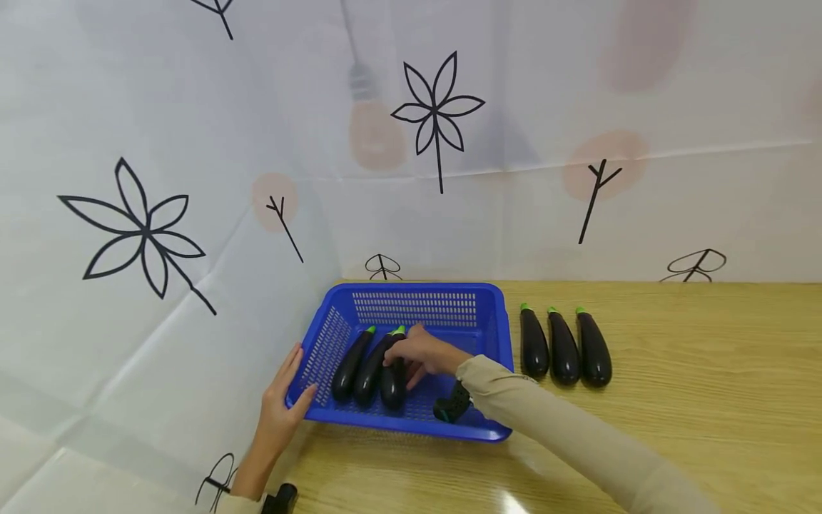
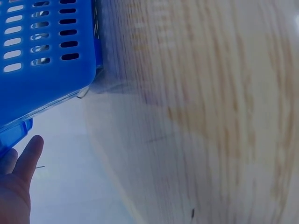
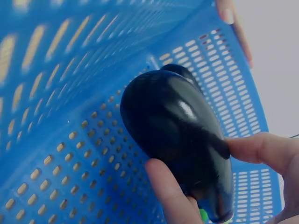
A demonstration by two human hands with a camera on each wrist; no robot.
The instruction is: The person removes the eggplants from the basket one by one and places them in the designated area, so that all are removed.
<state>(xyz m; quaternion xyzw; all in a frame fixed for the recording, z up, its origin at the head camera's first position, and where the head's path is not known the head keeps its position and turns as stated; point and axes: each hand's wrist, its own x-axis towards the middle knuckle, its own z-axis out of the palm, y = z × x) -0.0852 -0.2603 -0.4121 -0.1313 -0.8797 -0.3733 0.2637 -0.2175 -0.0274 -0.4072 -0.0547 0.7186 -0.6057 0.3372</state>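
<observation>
Right hand [image 1: 420,355], reaching into the blue perforated plastic basket [image 1: 449,303] at the table's far left edge, has its fingers [image 3: 170,198] pinched around a glossy dark-purple eggplant [image 3: 180,135], laid beside two others. Left hand [image 1: 285,400], fingers straight, steadies the basket's left rim. Judged step: placing; next, release it, then fetch from the three eggplants [image 1: 564,348] on the wooden table [image 1: 674,400].

A pale wooden counter [image 1: 706,428] with a fine grain fills the lower right of the head view and catches a soft glare near its front edge. Behind it and along its left side hangs a creased white plastic sheet [image 1: 193,107] printed with black line-drawn leaves and twigs and faint pink round blotches. The light is even and diffuse.
</observation>
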